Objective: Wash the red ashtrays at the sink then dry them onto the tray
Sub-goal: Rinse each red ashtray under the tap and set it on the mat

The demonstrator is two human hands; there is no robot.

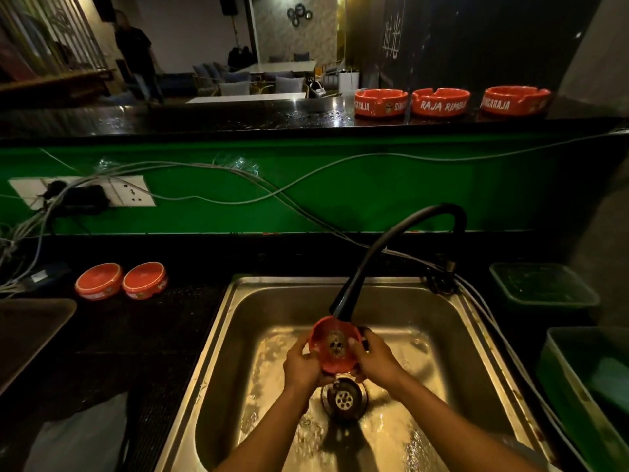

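Overhead, both hands held a red ashtray [335, 349] over the sink [218, 335], tilted with its hollow facing the camera, under the black faucet [391, 247]. Left hand [301, 364] and right hand [376, 357] fingers curled round its rim. Ashtrays on the far surface read "RAJA RIMBA" [441, 102] and "SINGARAJA" [516, 100].

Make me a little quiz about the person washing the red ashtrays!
1. True or false: both hands hold the ashtray under the black faucet.
2. How many red ashtrays stand on the upper counter? A) one B) three C) five
3. How do the two ashtrays left of the sink lie?

Key
1. True: the left hand and right hand grip it from each side.
2. B: first, second, third.
3. Upside down, side by side.
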